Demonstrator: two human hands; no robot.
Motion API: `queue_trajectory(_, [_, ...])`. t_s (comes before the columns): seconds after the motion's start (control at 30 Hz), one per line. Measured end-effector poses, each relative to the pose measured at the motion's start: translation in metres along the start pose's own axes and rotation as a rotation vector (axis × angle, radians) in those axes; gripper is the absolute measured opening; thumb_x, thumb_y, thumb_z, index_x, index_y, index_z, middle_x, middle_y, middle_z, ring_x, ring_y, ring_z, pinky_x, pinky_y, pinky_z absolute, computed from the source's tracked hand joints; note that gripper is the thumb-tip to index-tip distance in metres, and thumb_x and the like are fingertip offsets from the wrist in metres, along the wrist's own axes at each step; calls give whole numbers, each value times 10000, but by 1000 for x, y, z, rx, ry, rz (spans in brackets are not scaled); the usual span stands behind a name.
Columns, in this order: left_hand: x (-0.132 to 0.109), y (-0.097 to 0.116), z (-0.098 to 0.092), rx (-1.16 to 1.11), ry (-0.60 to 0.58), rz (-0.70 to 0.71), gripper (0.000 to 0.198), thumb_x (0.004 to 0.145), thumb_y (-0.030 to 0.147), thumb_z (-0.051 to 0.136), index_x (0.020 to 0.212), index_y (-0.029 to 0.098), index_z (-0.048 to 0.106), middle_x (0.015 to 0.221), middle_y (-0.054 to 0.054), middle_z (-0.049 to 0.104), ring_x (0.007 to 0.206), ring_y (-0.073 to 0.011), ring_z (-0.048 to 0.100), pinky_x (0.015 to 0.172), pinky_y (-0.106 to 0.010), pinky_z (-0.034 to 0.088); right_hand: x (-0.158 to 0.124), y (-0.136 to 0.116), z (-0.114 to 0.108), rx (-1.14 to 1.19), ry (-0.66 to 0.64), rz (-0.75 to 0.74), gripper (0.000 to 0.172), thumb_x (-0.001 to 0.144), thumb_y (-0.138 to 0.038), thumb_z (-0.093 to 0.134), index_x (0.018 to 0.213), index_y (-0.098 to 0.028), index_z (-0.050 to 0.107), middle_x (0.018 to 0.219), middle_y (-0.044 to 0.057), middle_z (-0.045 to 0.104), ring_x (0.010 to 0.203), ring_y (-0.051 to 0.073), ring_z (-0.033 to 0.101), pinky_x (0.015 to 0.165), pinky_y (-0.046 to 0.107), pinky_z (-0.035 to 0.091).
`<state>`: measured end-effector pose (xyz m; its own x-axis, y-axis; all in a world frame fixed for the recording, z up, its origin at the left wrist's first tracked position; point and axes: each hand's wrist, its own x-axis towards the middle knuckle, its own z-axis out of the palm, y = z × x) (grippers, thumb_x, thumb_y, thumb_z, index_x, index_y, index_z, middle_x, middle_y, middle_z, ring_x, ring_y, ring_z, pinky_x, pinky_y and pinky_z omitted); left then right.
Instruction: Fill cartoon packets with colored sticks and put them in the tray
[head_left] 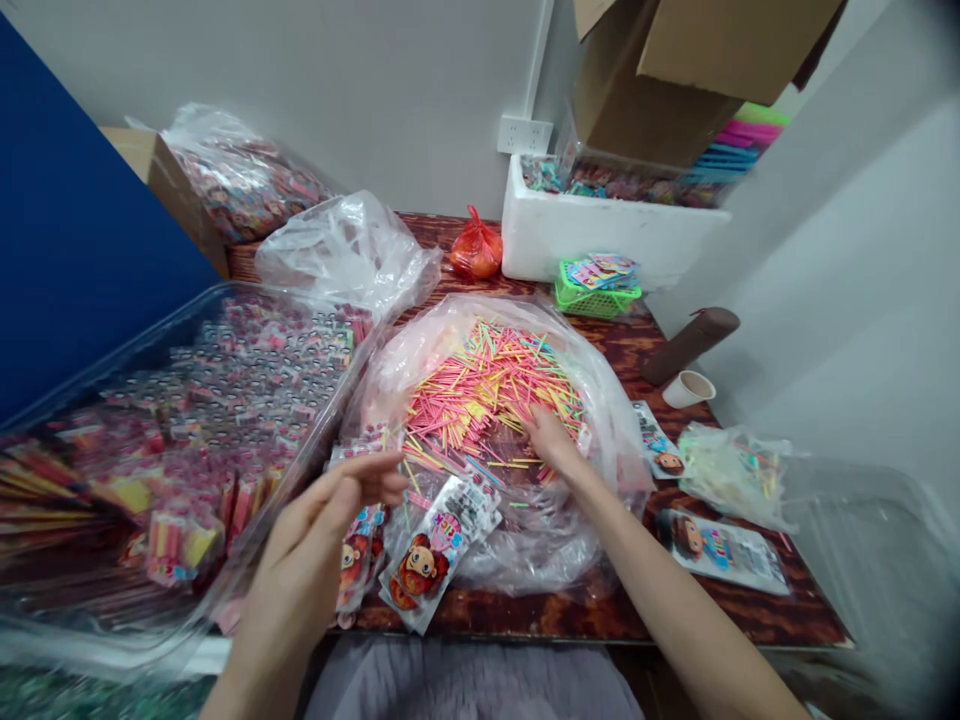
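Thin coloured sticks (499, 385), mostly pink and yellow, lie heaped inside a spread clear plastic bag (615, 400) on the table. My right hand (549, 438) reaches into the near right side of this heap. Its fingers are bent together among the sticks, and their tips are partly hidden. My left hand (315, 520) hovers at the near left of the bag, fingers stretched out and holding nothing. Close beside it lies a printed pouch (442, 550) with a cartoon figure and a clear upper part. More such pouches (356, 560) lie partly behind the left hand.
At left stands a clear bin (352, 375) full of filled packets. Behind are a crumpled plastic bag (345, 250), a red bag (476, 248), a white foam box (600, 235) and a green basket (596, 300). A paper cup (688, 388), brown bottle (690, 345) and pouch (727, 550) are at right.
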<state>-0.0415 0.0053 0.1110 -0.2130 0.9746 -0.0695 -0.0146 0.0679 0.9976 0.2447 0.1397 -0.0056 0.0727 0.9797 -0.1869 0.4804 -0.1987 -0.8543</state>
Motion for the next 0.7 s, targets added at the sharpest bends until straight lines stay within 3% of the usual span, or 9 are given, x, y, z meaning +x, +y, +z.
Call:
queue_trajectory(0.03, [6, -9, 5, -24, -71, -41, 490, 823, 561, 604, 1031, 133, 723, 889, -114, 719, 847, -248, 673, 786, -361, 546, -1, 4, 0, 56, -56, 27, 122, 805, -205, 537, 698, -228, 483, 558, -35, 548, 517, 141, 513, 531, 252, 383])
queue_trajectory(0.13, [14, -33, 18, -33, -130, -136, 441, 844, 514, 608, 1063, 147, 714, 926, -96, 727, 843, -203, 672, 800, -309, 527, -10, 11, 0, 205, -194, 81, 166, 755, -335, 584, 684, -226, 481, 513, -56, 537, 438, 117, 486, 454, 229, 382])
queue_trajectory(0.27, [16, -44, 39, 65, -232, -110, 391, 875, 477, 575, 1069, 163, 702, 966, -93, 735, 866, -209, 686, 823, -331, 533, -34, 13, 7, 432, -282, 106, 256, 688, -419, 648, 773, -206, 535, 633, -16, 630, 516, 126, 564, 514, 251, 462])
queue_trajectory(0.33, [19, -46, 55, 166, -290, -11, 366, 906, 445, 532, 1119, 184, 676, 1053, -95, 726, 961, -228, 682, 881, -367, 525, -47, 14, 13, 582, -248, 82, 273, 696, -420, 679, 804, -203, 553, 688, -10, 650, 557, 125, 580, 550, 249, 471])
queue_trajectory(0.4, [23, -50, 74, 320, -309, 173, 402, 933, 403, 496, 1272, 206, 585, 1267, -108, 646, 1165, -245, 606, 992, -408, 475, -60, 15, 21, 671, -174, 16, 254, 732, -404, 692, 854, -209, 585, 715, -16, 651, 607, 131, 590, 590, 246, 474])
queue_trajectory(0.47, [25, -59, 95, 497, -357, 392, 536, 947, 361, 475, 1452, 204, 386, 1487, -126, 451, 1379, -247, 411, 1119, -446, 357, -70, 16, 29, 659, -112, -76, 208, 787, -388, 670, 898, -220, 618, 762, -11, 657, 696, 150, 608, 664, 260, 489])
queue_trajectory(0.53, [26, -70, 112, 661, -482, 566, 645, 952, 345, 466, 1525, 188, 214, 1577, -132, 293, 1468, -241, 238, 1188, -478, 227, -78, 18, 35, 621, -90, -159, 182, 821, -381, 644, 919, -228, 646, 852, 11, 675, 826, 182, 622, 766, 292, 499])
queue_trajectory(0.63, [25, -83, 124, 825, -653, 660, 660, 960, 371, 449, 1534, 204, 168, 1588, -123, 267, 1475, -239, 217, 1194, -507, 188, -84, 22, 40, 559, -59, -223, 187, 832, -379, 624, 935, -231, 673, 974, 38, 690, 989, 218, 609, 913, 340, 473])
queue_trajectory(0.7, [23, -87, 117, 857, -628, 657, 620, 971, 361, 423, 1528, 217, 192, 1588, -118, 271, 1470, -240, 232, 1180, -500, 224, -85, 26, 41, 511, -36, -229, 175, 846, -352, 599, 942, -233, 683, 983, 38, 695, 1004, 218, 608, 949, 351, 457])
